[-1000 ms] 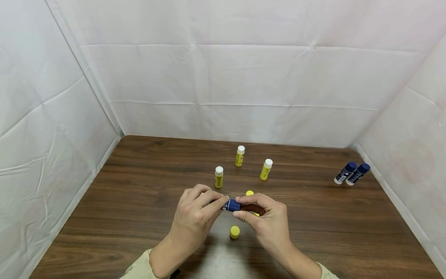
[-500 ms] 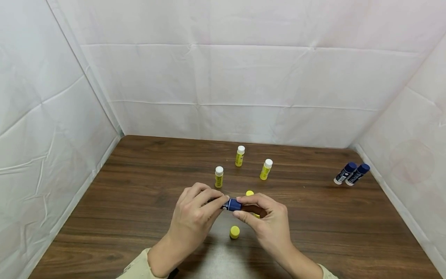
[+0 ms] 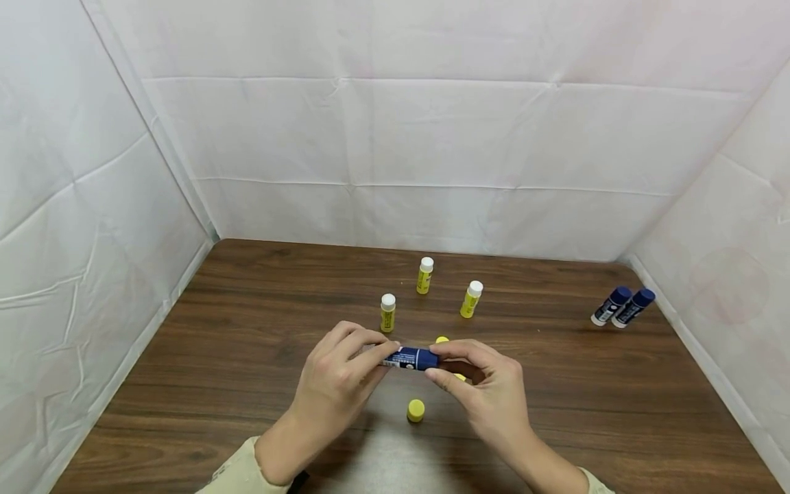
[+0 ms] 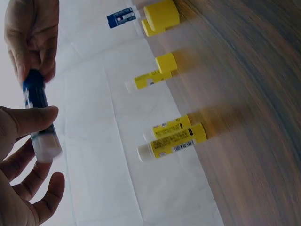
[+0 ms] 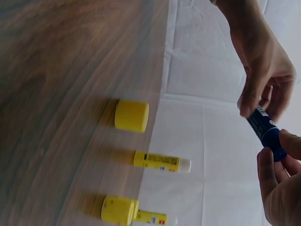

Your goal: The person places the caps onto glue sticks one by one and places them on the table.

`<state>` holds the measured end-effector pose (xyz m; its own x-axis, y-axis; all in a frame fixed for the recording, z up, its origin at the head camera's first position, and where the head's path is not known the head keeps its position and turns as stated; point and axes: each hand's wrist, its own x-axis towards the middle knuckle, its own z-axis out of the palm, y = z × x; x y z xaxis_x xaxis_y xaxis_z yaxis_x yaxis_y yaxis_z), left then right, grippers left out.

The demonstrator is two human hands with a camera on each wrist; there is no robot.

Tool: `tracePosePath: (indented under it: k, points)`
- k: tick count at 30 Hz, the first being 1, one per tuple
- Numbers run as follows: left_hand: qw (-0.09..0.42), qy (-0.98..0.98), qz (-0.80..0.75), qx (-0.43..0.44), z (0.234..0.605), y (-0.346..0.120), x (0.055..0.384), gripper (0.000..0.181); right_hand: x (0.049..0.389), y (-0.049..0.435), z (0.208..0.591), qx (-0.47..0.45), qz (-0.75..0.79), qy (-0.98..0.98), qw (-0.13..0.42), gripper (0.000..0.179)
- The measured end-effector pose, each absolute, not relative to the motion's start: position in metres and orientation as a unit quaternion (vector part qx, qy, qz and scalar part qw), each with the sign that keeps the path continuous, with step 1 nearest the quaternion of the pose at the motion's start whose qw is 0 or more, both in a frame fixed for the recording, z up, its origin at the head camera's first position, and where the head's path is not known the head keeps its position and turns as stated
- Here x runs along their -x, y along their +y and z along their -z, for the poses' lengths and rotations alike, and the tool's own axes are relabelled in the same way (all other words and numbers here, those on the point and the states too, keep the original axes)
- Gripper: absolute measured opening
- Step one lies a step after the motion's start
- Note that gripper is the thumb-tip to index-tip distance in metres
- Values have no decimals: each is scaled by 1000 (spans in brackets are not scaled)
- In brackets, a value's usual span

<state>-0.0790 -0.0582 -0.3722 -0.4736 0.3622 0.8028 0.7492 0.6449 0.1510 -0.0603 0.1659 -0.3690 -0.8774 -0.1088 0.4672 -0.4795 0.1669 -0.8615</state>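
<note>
A navy glue stick [image 3: 410,358] with a white base is held level between both hands above the table. My left hand [image 3: 338,370] grips its body near the white end, thumb curled across it in the left wrist view. The navy cap [image 5: 273,141] at the other end is pinched between the thumb and fingers of my right hand [image 3: 487,391]. Below them a yellow cap [image 3: 415,411] stands on the wood. Two more, a yellow cap [image 3: 441,339] and one partly hidden yellow cap [image 3: 460,377], show behind the right hand.
Beyond the hands stand three yellow glue sticks with white tops: a left one [image 3: 387,314], a back one [image 3: 424,276] and a right one [image 3: 472,300]. Two navy glue sticks [image 3: 622,308] stand side by side at the far right. White sheeting [image 3: 432,137] walls the wooden table [image 3: 259,329].
The glue stick has shifted slightly right with the right hand, and the left hand has moved slightly left. More of its navy label shows between the hands.
</note>
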Motion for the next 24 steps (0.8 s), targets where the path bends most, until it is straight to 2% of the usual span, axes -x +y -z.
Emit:
tracePosePath:
  k: [11,17,24]
  points:
    - [387,-825,256,323,378,-69,85,26,63,199,360,-156,-579,-786,149,26]
    - [371,-840,250,306,383,-75,85,29,77,238,354,-166,-473,-843,196,28]
    - [359,-846,255,300,387,-79,84,32,106,292,349,-195,-252,-913,256,32]
